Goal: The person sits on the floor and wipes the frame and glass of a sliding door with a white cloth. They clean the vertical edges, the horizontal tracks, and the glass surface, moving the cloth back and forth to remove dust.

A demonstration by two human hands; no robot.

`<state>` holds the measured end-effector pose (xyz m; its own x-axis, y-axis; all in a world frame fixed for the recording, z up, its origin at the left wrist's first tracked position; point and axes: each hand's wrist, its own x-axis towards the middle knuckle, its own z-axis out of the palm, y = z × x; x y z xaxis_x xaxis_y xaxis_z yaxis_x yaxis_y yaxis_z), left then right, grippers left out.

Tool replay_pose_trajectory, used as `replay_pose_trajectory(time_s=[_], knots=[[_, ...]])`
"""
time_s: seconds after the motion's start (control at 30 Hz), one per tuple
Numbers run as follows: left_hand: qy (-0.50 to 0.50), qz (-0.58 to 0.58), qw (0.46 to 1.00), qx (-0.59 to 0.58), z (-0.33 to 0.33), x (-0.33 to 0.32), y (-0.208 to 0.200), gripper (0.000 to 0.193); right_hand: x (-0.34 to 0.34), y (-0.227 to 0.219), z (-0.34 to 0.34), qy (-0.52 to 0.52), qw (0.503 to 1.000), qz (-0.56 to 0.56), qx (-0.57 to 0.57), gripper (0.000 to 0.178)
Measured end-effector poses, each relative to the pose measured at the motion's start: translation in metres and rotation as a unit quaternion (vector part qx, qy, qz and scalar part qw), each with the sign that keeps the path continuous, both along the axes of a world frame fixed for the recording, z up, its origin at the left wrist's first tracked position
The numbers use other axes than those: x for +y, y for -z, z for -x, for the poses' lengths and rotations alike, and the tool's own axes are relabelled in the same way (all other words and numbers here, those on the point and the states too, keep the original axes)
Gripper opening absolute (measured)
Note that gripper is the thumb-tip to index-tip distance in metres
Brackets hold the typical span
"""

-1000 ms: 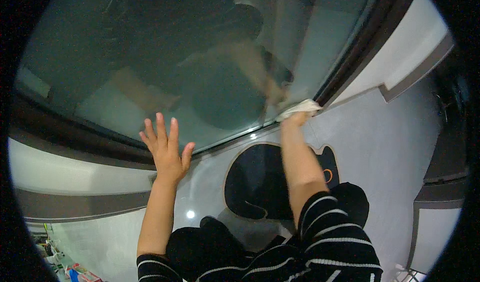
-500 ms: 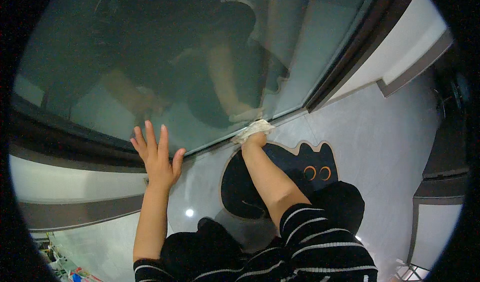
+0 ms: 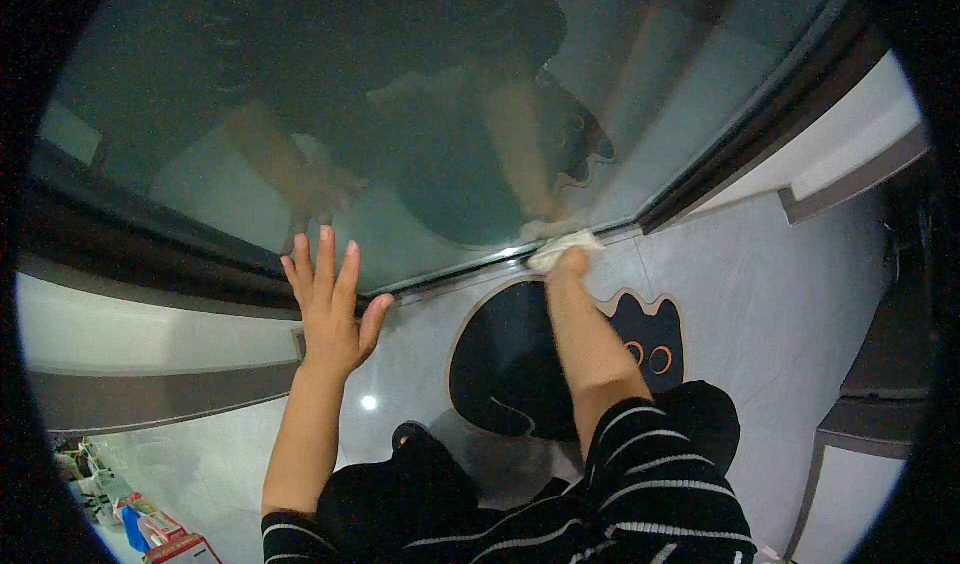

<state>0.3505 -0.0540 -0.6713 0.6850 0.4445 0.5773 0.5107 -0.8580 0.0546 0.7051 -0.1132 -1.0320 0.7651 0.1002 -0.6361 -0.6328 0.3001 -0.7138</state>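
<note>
My left hand (image 3: 335, 314) is open with its fingers spread, the fingertips against the lower part of a dark glass door panel (image 3: 330, 74) near its frame. Farther right, my right hand (image 3: 572, 264) presses a crumpled whitish cloth (image 3: 556, 250) along the bottom edge of the glass, close to the floor. Most of the right hand's fingers are hidden by the cloth. Both arms and the cloth show as dim reflections in the pane.
A black cat-shaped mat (image 3: 505, 364) with orange ring eyes lies under my right forearm. Dark door frame (image 3: 760, 119) borders the glass at right. Grey tiled floor (image 3: 740, 304) stretches to dark furniture (image 3: 885, 344) at the far right. Red boxes (image 3: 170, 539) are at lower left.
My right hand has slid right along the bottom edge with the cloth. The view has shifted slightly; my left hand stays spread at the glass.
</note>
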Motion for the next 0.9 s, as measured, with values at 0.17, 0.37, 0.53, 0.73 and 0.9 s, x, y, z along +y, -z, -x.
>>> replay_pose_trajectory(time_s=[0.17,0.37,0.53,0.73,0.9], knots=[[0.031,-0.006,0.999,-0.031,0.004,0.014,0.001,0.053,0.061,-0.017,0.152,-0.092,0.990,0.016,0.106,0.023],[0.053,0.017,0.979,-0.198,0.039,0.011,-0.002,0.043,0.088,-0.057,0.282,-0.142,0.912,-0.243,0.297,0.029],[0.049,0.000,0.978,-0.201,0.059,0.006,-0.005,0.047,0.112,-0.113,0.335,-0.204,0.869,-0.229,0.388,0.029],[0.029,0.013,0.968,-0.248,0.070,0.008,0.008,0.048,0.117,-0.102,0.364,-0.291,0.861,-0.182,0.376,0.029],[0.036,-0.034,0.943,-0.329,0.075,0.015,0.002,0.052,0.101,-0.221,0.369,-0.323,0.862,-0.216,0.327,0.029]])
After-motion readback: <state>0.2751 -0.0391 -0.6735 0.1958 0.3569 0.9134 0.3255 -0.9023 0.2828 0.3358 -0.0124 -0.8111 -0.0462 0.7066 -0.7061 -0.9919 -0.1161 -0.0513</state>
